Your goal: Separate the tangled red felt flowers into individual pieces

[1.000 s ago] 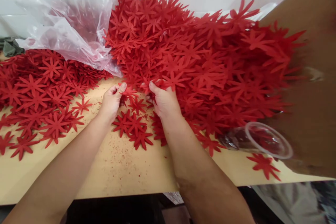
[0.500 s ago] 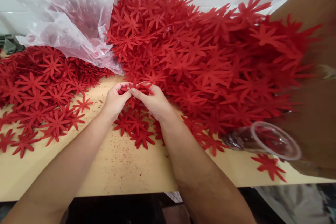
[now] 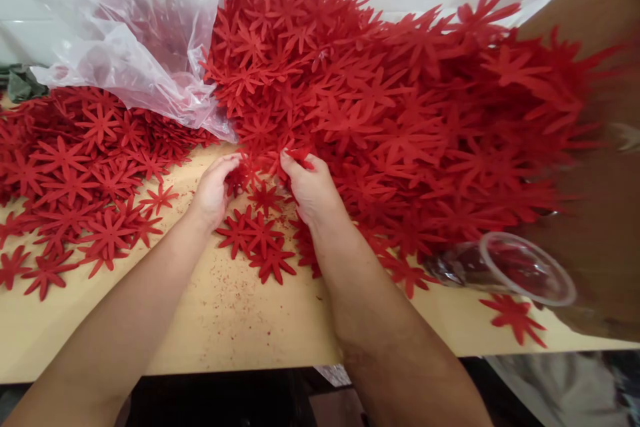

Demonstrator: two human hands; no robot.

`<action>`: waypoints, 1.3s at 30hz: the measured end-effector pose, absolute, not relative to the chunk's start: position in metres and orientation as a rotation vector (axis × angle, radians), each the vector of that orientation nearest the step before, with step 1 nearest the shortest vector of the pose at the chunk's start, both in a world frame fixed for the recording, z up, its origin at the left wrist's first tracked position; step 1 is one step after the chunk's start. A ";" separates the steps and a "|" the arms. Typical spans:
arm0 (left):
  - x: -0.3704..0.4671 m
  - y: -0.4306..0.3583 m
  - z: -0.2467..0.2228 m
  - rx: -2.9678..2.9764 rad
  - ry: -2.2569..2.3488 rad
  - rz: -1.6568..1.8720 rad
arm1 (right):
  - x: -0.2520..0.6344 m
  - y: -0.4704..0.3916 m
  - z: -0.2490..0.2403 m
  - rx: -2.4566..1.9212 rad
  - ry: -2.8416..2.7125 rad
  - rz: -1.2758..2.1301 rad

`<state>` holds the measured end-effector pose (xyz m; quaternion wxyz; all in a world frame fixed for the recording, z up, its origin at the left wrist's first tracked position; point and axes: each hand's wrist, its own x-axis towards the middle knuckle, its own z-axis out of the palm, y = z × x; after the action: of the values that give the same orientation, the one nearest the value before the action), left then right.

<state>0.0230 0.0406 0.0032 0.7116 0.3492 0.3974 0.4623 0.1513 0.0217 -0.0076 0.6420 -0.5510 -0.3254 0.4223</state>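
Near the middle, my left hand (image 3: 216, 190) curls round a red flower piece (image 3: 237, 177). Just to its right, my right hand (image 3: 313, 187) pinches another red flower piece (image 3: 300, 157) between thumb and fingers. A narrow gap parts the two hands. Several loose red flowers (image 3: 263, 232) lie on the table below and between them. A big heap of red flowers (image 3: 380, 113) rises behind and to the right of my right hand. Another red heap (image 3: 70, 167) spreads over the left side.
A crumpled clear plastic bag (image 3: 145, 67) stands behind the left heap. At the right, a clear plastic cup (image 3: 530, 270) lies on its side by a cardboard box (image 3: 600, 213). Red crumbs dot the wooden table (image 3: 240, 320). A single flower (image 3: 515, 318) is near the front edge.
The hands were together at the thumbs and have moved apart, my right hand to the right and my left hand slightly left. A flower on the table between them now shows.
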 end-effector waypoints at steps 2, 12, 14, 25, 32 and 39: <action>0.024 0.040 0.003 0.778 0.867 1.009 | 0.151 0.022 -0.008 -1.234 -0.743 0.950; 0.030 0.039 0.000 0.908 0.941 1.009 | 0.155 0.026 -0.015 -1.200 -0.800 0.769; 0.031 0.038 0.000 0.897 0.968 1.030 | 0.153 0.025 -0.012 -1.216 -0.814 0.750; 0.026 0.040 0.001 0.899 0.850 1.000 | 0.144 0.013 -0.003 -1.120 -0.924 1.106; 0.023 0.040 0.001 0.979 0.751 0.918 | 0.147 0.018 -0.007 -1.163 -0.925 0.931; 0.026 0.044 -0.006 1.028 0.813 1.002 | 0.140 0.017 -0.011 -1.138 -1.035 0.891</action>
<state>0.0265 0.0436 -0.0064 0.6787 0.4576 0.3620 0.4460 0.1404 0.0172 -0.0110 0.6304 -0.4968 -0.4521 0.3892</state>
